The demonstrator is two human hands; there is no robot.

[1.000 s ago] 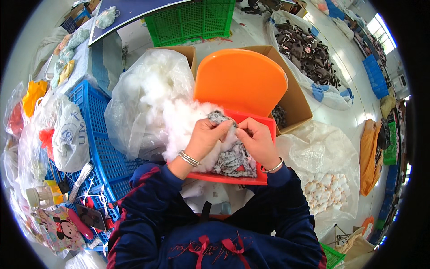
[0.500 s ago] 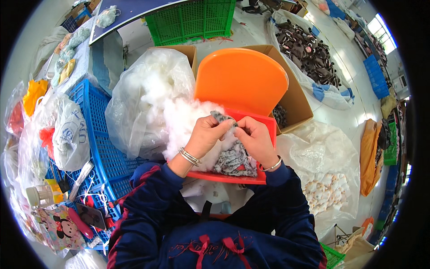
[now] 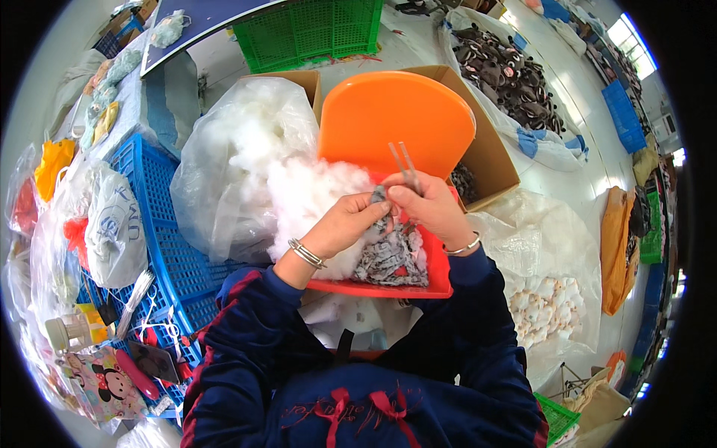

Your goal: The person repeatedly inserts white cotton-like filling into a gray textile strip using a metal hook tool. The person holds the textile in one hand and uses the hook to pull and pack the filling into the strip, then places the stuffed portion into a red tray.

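My left hand [image 3: 345, 225] pinches a small grey furry fabric piece [image 3: 379, 196] between thumb and fingers. Close beside it, my right hand [image 3: 427, 206] is closed around metal tweezers [image 3: 405, 166], whose two prongs point up and away from me. The fingertips of both hands nearly meet; whether the right ones also touch the fabric is hard to make out. Beneath them lies a heap of grey mottled furry pieces [image 3: 392, 263] with bits of red, inside a red tray [image 3: 439, 278]. Fluffy white stuffing [image 3: 310, 196] fills the tray's left side.
A clear bag [image 3: 205, 179] of stuffing stands left of the tray, beside a blue crate [image 3: 160, 209]. An orange plastic chair back [image 3: 396, 112] rises behind the tray, before a cardboard box [image 3: 493, 160]. To the right lies a plastic bag [image 3: 553, 246] of small pale pieces.
The tweezers now show upright in my right hand, which has turned and lifted slightly. My left hand keeps the grey piece and has shifted a little. The whole view has moved slightly.
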